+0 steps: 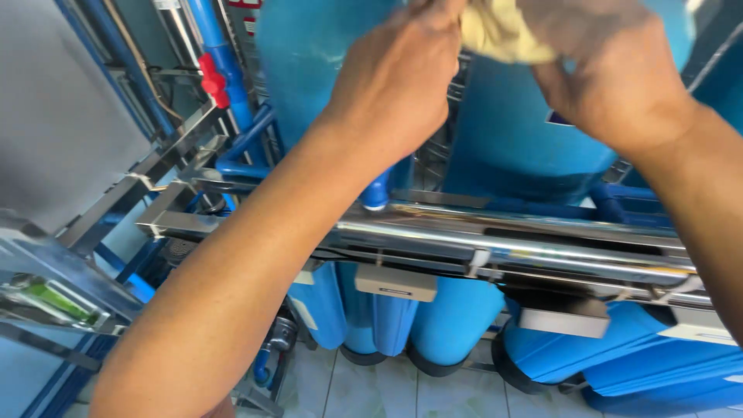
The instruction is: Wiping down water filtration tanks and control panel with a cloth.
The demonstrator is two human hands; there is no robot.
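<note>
While raised together near the top edge of the view, left hand (398, 77) and right hand (611, 73) both closed on a pale yellow cloth (499, 31), bunched between them with fingers curled tight into its folds. Cloth pressed against, or held just in front of, the upper part of the big blue filter tanks (511, 147); contact with the tank wall hidden by the hands, so cannot tell which. Below the forearms, a polished stainless steel tube (511, 248) running across on a steel frame (166, 193), with smaller blue filter housings (453, 317) hanging under it and a white tiled floor (433, 387) beneath. Off beyond the left hand, blue pipes with a red valve handle (213, 77). Risks, judged from this pose: cloth slipping out of one grip and dropping behind the steel tube, where reach looks awkward; a forearm leaning on the tube or its clips and knocking a fitting loose; a loose corner of cloth snagging on the frame between the tanks; an elbow swing toward the red handle turning it by accident.
</note>
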